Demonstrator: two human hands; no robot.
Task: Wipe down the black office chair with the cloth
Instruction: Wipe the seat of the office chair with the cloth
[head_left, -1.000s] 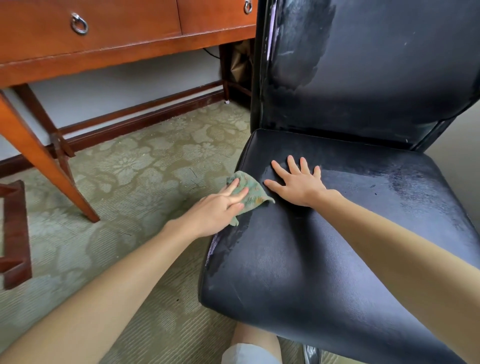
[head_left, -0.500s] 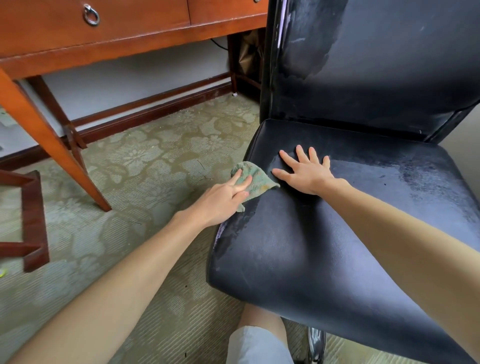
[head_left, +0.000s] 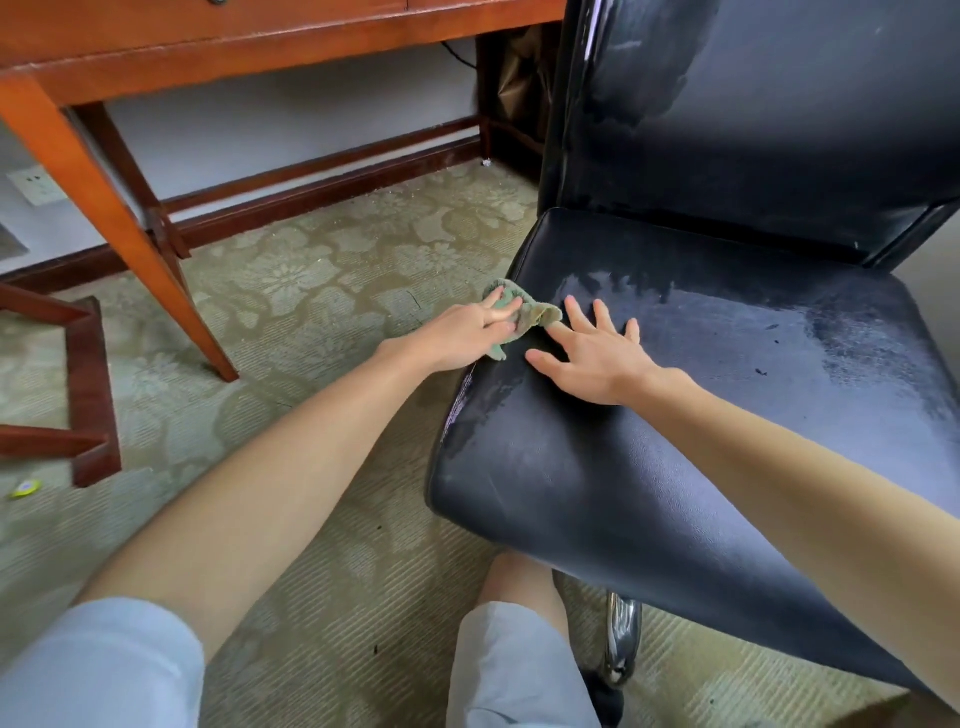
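The black office chair (head_left: 701, 415) fills the right half of the head view, its seat and backrest marked with dull wet streaks. A small green cloth (head_left: 530, 314) lies bunched on the seat's left edge. My left hand (head_left: 467, 335) presses the cloth against that edge with fairly straight fingers laid over it. My right hand (head_left: 597, 358) rests flat on the seat just right of the cloth, fingers spread, its index finger touching the cloth's right end.
A wooden desk (head_left: 156, 67) with slanted legs stands to the left and behind, above patterned carpet (head_left: 311, 291). A dark wooden frame (head_left: 88, 395) sits at the far left. The chair's chrome base (head_left: 621, 644) shows below the seat, beside my knee (head_left: 519, 649).
The view has shifted, so the chair sits lower and more to the right. The cloth has bunched up more under my left hand. My right hand stays flat on the seat.
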